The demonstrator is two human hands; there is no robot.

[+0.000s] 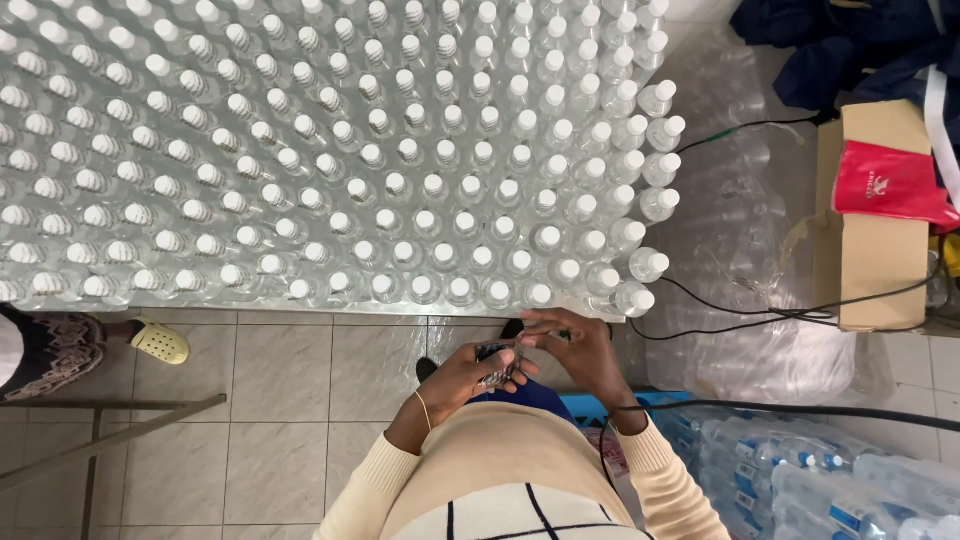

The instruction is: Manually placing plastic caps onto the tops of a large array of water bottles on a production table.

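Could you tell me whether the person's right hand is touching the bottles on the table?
Apart. The head view shows the right hand below the bottles, with floor between them.

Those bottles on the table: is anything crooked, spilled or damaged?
Nothing looks spilled or broken. The capped clear bottles stand in even rows; those at the right edge only appear to lean, likely from the camera lens. Black cables trail loosely beside the cardboard box.

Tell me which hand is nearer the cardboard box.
Right. The right hand is at the table's corner, left of the cardboard box; the left hand is farther left, holding a small dark object.
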